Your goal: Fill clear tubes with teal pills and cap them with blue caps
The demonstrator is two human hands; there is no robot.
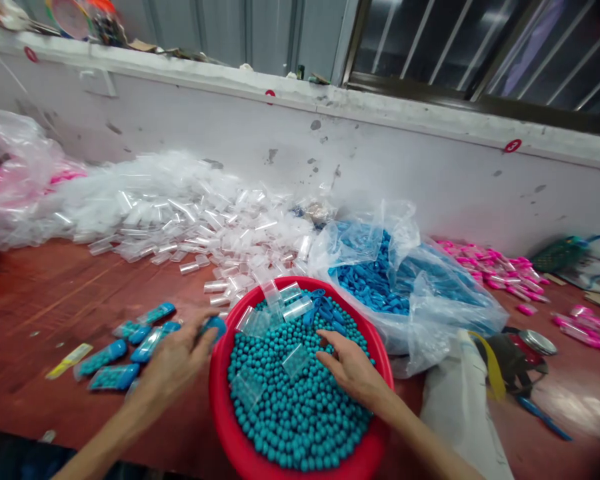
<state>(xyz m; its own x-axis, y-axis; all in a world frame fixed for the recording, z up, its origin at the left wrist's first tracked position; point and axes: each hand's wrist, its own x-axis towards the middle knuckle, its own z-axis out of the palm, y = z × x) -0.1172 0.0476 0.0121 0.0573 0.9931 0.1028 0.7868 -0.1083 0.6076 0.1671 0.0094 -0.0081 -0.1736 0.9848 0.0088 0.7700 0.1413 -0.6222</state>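
A red basin holds many teal beads, with clear plastic tubes and a few blue caps lying on them. Over the basin's left rim, my left hand is closed on a blue-capped piece, somewhat blurred. My right hand hovers above the beads at the right, fingers apart and nothing held, close to the blue caps. Several filled tubes with blue caps lie on the red table to the left of my left hand.
Clear empty tubes are heaped along the wall. Behind the basin to the right sits a plastic bag of blue caps. Pink pieces, a white bag, a yellow strip and a blue tool also lie on the table.
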